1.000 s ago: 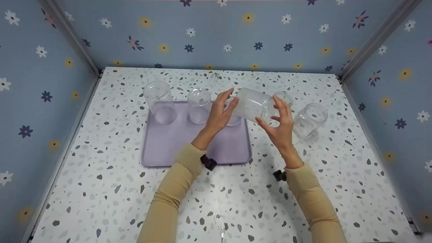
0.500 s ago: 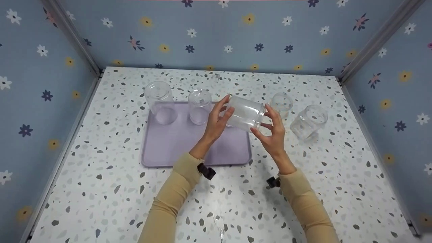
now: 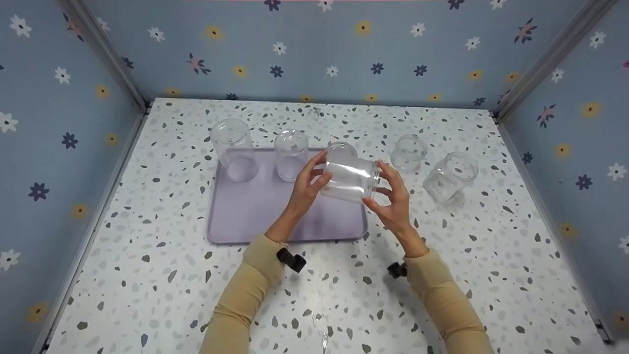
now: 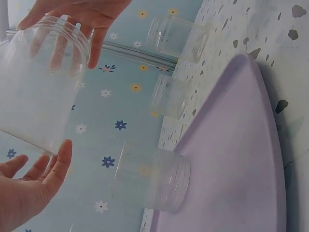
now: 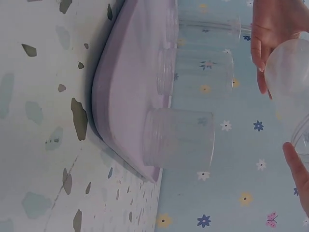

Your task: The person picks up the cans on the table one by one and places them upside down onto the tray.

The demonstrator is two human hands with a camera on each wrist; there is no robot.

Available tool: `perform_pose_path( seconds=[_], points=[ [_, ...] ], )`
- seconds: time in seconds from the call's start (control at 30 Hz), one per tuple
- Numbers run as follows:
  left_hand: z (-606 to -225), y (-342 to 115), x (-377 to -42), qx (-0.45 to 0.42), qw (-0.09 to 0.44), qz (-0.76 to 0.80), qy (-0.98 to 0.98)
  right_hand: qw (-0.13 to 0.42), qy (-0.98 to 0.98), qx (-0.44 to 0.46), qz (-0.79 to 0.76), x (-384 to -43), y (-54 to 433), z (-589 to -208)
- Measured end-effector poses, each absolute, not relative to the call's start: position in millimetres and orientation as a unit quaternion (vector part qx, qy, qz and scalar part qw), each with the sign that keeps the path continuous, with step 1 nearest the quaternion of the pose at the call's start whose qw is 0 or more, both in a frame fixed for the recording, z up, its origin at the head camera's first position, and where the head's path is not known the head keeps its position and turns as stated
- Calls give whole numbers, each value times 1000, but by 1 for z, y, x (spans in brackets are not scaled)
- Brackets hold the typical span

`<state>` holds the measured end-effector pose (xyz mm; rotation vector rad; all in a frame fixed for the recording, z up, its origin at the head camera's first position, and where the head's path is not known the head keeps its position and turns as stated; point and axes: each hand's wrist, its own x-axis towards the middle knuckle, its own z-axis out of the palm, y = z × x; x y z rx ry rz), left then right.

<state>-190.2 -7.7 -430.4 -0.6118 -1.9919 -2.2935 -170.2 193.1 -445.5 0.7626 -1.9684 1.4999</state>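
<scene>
A clear plastic jar [image 3: 348, 178] lies sideways in the air above the right part of a lilac tray [image 3: 245, 216], its threaded mouth facing right. My left hand [image 3: 305, 192] holds its base end between thumb and fingers. At the mouth end, my right hand [image 3: 393, 204] grips the rim, with fingers spread around it in the left wrist view. Three more clear jars stand mouth down along the tray's back edge: a left one [image 3: 232, 145], a middle one [image 3: 291, 152] and a right one [image 3: 342, 149], partly hidden by the held jar.
On the speckled table [image 3: 162, 275] right of the tray stand a small clear jar [image 3: 409, 153] and a larger clear jar [image 3: 448, 178]. Blue flowered panels [image 3: 314, 49] enclose the back and sides.
Both hands have brought the held jar left and toward the person, from above the tray's back right to nearer its middle. The jar is closer to level, and the tray's right jar shows again.
</scene>
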Motion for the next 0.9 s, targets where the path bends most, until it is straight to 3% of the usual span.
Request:
perform_pose_path(
  seconds=[0.33, 0.9],
  points=[
    [-436, -13, -183, -174, -15, -753, -635, 250, -738, 300, 550, -168, 194, -448],
    [-444, -22, -173, -174, 5, -765, -620, 168, -745, 343, 547, -165, 195, -444]
  ],
)
